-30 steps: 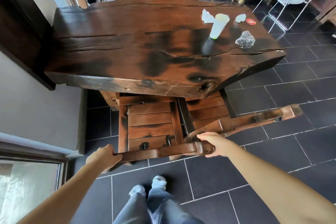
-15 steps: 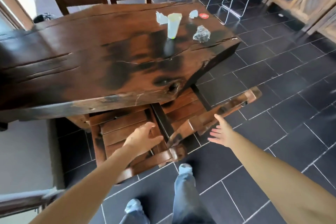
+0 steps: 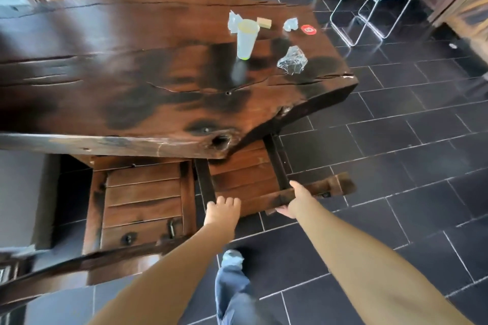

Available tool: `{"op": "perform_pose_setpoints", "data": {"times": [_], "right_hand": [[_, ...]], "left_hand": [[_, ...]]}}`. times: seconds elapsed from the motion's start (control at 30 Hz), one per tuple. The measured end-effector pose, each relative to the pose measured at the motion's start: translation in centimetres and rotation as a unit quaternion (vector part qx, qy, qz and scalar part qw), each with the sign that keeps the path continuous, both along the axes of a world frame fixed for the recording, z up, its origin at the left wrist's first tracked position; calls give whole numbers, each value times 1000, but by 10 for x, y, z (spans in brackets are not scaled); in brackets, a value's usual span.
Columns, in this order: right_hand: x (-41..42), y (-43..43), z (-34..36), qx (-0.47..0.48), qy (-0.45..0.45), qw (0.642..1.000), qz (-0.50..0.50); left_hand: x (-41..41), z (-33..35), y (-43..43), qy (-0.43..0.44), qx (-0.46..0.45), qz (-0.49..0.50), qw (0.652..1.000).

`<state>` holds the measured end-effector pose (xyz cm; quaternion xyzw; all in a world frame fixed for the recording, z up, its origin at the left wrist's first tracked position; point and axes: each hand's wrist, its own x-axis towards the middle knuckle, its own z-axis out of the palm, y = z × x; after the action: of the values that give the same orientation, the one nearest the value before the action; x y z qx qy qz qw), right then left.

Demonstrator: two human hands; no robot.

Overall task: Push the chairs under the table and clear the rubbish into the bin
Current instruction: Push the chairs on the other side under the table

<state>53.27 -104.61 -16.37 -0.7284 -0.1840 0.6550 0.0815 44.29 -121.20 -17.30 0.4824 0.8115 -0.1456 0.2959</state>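
Pushing the right chair (image 3: 245, 179) under the table (image 3: 132, 66) is the step in hand, w/ both hands on its top rail, which sits just out from the table's near edge. Left hand (image 3: 221, 212) rests fingers curled over the rail's left end, pressed down on it rather than pinching; right hand (image 3: 295, 202) wraps the rail further right, thumb on top and fingers under, a closed grip on the wood. Chair's seat slats are partly under the table's near right corner, but its back looks skewed, right end swung away from the table. Best approach, I'd say: square the back to the table edge first, then push evenly w/ both hands, low and straight, so the legs don't snag on tile joints or knock the table leg. Other chair (image 3: 142, 200), left of this one, looks about as far in. Rubbish is untouched on the table's far right part: cup (image 3: 247, 39) upright, crumpled plastic (image 3: 291, 62) right of it, two small scraps (image 3: 290, 24), a tan block (image 3: 264, 21), a red disc (image 3: 308, 30) near the far right edge. Bin: no clear sight of it. Keep shoves gentle so the cup doesn't tip.
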Motion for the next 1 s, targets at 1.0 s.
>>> {"op": "perform_pose_setpoints", "data": {"times": [1.0], "right_hand": [[30, -18, -48, -41, -19, 996, -73]], "left_hand": [[15, 0, -27, -36, 2, -36, 999]]}}
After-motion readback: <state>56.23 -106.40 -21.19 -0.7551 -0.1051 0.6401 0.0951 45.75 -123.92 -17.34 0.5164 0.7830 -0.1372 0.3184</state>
